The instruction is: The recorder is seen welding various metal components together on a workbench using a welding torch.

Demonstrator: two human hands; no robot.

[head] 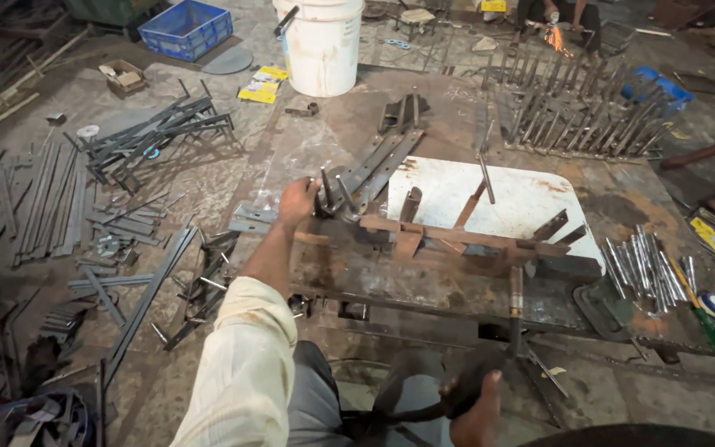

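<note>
My left hand reaches forward and grips the end of a metal bracket piece with upright pins, which rests on a rusty steel jig frame. My right hand, low in view, is closed around the dark handle of a welding electrode holder whose rod points up toward the frame. A white steel plate lies under the far side of the frame.
Flat bars and angle pieces litter the floor at left. A white bucket and blue crate stand at the back. Pinned frames sit back right, short rods at right. Another person grinds with sparks far back.
</note>
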